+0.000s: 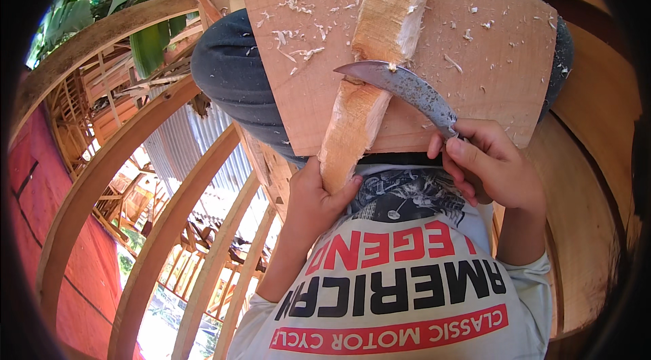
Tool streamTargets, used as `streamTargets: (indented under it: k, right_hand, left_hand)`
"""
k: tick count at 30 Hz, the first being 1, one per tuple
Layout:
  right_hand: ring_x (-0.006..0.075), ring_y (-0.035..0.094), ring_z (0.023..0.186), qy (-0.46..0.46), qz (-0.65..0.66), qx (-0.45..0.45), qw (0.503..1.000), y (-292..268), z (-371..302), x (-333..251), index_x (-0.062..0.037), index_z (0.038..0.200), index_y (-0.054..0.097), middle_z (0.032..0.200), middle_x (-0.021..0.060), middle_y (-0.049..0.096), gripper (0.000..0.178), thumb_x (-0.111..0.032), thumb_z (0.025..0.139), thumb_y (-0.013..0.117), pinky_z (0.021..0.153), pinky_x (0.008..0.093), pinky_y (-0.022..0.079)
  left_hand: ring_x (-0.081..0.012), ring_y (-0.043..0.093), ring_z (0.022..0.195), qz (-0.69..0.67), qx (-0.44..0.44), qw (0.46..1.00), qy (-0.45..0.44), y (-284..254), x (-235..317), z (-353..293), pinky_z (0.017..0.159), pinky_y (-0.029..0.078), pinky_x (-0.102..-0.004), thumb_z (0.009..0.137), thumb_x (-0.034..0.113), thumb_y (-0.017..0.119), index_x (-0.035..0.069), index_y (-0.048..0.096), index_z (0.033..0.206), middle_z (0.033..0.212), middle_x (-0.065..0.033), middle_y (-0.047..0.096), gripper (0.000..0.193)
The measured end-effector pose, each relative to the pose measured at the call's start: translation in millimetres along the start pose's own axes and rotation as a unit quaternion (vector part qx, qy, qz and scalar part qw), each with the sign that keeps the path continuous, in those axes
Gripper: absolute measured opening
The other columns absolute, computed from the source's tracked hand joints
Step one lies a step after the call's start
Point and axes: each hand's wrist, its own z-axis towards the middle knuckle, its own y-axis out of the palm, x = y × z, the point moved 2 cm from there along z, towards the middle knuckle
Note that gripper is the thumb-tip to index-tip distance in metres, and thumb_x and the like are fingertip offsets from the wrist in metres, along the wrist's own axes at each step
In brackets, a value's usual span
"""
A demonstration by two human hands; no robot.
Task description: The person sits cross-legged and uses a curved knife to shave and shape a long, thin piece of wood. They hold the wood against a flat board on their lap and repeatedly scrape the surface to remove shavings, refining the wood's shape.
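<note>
My left hand (322, 194) is closed around the near end of a long, rough-hewn piece of wood (390, 21), pale at its edges and tan on its face. The piece slants up and to the right across a flat wooden board (488, 54) resting over my lap. In my right hand (491, 163) is a curved knife (413, 88) with a dark, worn blade; its handle is mostly hidden by my fingers. The blade crosses the wood near its middle, and its tip points left. Whether the edge bites into the wood I cannot tell.
Thin curled wood shavings (298, 51) lie scattered on the board, with more beyond its far edge. Dark trousers (237, 82) cover my bent legs under it. Curved wooden ribs (163, 224) stand to the left, and wide curved planks (576, 211) close in the right side.
</note>
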Motion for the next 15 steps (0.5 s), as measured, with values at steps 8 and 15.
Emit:
streamTargets:
  k: [8,15]
  right_hand:
    - [0.002,0.041,0.039,-0.007,0.011,-0.017,1.0,-11,-2,2,-0.0018,0.087,0.056,0.054,-0.0035,0.048,0.024,-0.024,0.096,0.052,0.037,0.0179,0.032]
    - [0.0013,0.04,0.043,0.011,0.033,0.018,0.999,-7,-8,-6,-0.0023,0.085,0.055,0.057,-0.0043,0.049,0.021,-0.021,0.095,0.053,0.04,0.0177,0.032]
  left_hand:
    - [-0.0286,0.066,0.077,0.011,-0.001,1.0,-0.004,-2,1,1,0.068,0.05,-0.0352,0.075,0.028,0.074,-0.003,0.056,0.1,0.084,-0.0191,0.065,0.044]
    - [-0.0286,0.065,0.078,-0.005,0.002,1.0,-0.016,0,5,-3,0.069,0.049,-0.0349,0.074,0.027,0.074,-0.004,0.055,0.101,0.085,-0.0193,0.065,0.045]
